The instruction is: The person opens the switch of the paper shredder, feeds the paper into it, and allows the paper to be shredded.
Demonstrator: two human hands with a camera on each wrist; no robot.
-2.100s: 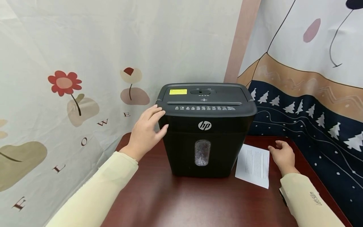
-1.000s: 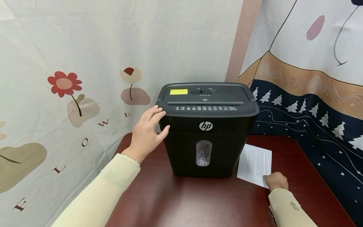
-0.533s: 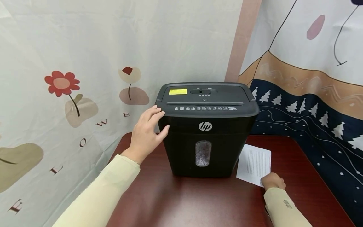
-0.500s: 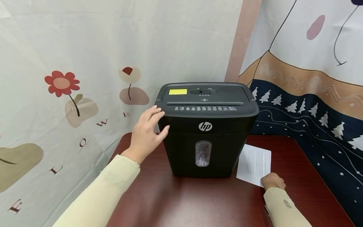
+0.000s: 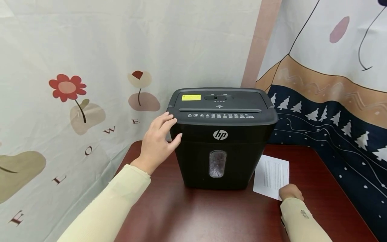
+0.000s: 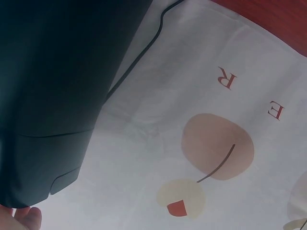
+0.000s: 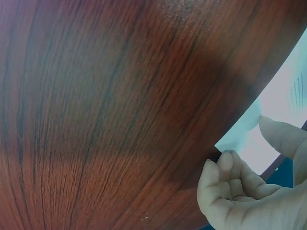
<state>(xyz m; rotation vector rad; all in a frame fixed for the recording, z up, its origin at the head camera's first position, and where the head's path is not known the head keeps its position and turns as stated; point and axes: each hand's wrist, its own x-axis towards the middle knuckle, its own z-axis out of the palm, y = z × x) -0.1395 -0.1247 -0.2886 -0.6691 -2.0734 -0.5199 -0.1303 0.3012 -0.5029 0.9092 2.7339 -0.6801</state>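
Observation:
A black HP paper shredder (image 5: 220,161) stands upright in the head view, its feed slot on top and a small window in front showing shredded bits. My left hand (image 5: 157,141) rests against its upper left corner, fingers loosely bent and thumb apart. Right of the shredder, a printed sheet of paper (image 5: 270,174) lies on the table. My right hand (image 5: 291,192) is at the sheet's near right corner. In the right wrist view, the corner of the paper (image 7: 256,148) lies between the thumb (image 7: 278,134) and curled fingers; the exact contact is partly hidden.
The dark red wooden table (image 5: 205,215) meets a patterned cloth backdrop (image 5: 99,50) at the left and back. A navy cloth with white trees (image 5: 320,134) hangs at the right. A black cord (image 6: 139,57) runs from behind the shredder.
My right hand has come from beyond the sheet's right edge to its near right corner, its fingers curling there. It has stayed there lately. My left hand keeps its place on the shredder.

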